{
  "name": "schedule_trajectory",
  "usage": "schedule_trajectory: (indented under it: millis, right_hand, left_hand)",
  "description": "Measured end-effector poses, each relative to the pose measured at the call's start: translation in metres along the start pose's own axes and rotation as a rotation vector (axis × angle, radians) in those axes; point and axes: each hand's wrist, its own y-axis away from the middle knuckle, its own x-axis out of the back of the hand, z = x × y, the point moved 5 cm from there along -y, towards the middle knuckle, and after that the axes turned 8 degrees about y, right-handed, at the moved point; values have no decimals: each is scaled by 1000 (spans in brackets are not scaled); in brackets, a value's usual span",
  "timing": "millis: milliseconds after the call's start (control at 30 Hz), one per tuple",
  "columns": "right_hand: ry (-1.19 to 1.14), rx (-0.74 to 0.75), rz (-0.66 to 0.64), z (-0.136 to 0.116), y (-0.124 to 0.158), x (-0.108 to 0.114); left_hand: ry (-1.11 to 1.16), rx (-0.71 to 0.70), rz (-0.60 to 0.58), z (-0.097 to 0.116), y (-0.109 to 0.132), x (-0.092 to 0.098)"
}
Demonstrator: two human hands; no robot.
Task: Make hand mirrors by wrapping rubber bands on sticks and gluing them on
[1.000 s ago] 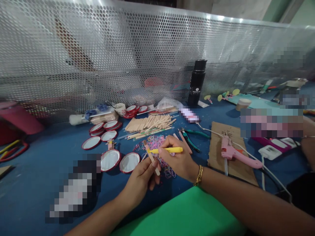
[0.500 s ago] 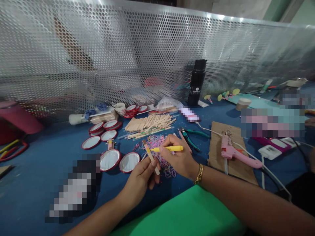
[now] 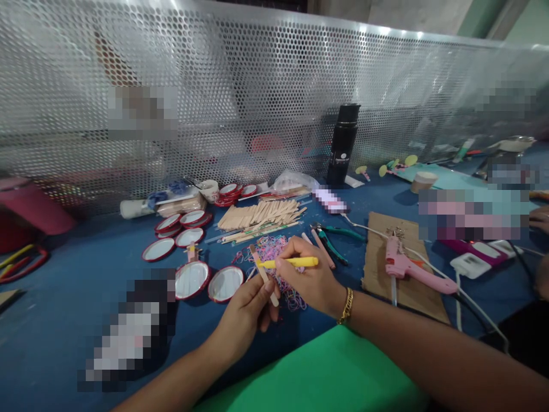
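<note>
Left hand: mine [image 3: 253, 306] has a flat wooden stick [image 3: 271, 293] pinched between thumb and fingers, tilted, far end pointing up and a bit left, with a pinkish tint on that upper part.
Right hand: this one's [image 3: 309, 277] got a yellow marker [image 3: 302, 262] in a writing grip, lying nearly level, tip looking like it's right on the stick. Gold bracelet [image 3: 346, 306] on that wrist.
Where the stick is: held in front of me over the blue bench [image 3: 64, 274], just beside a messy heap of colourful little bands [image 3: 295, 301].
Spare sticks: whole pile [image 3: 257, 215] of them beyond the bands.
Lids: two white, red-rimmed ones side by side left of my hands, the nearer-left one [image 3: 192, 280] next to the other [image 3: 226, 284].
Right side: teal-handled pliers [image 3: 332, 243], then a pink glue gun [image 3: 407, 270] lying across some cardboard [image 3: 375, 246].
Back: black bottle [image 3: 342, 151] standing upright near the perforated metal panel [image 3: 274, 74].
</note>
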Motion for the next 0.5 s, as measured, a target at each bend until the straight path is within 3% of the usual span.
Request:
schedule_trajectory:
  millis: [500]
  right_hand:
    - [8, -38, 9, 2, 0, 1]
  left_hand:
    - [-26, -16, -9, 0, 0, 0]
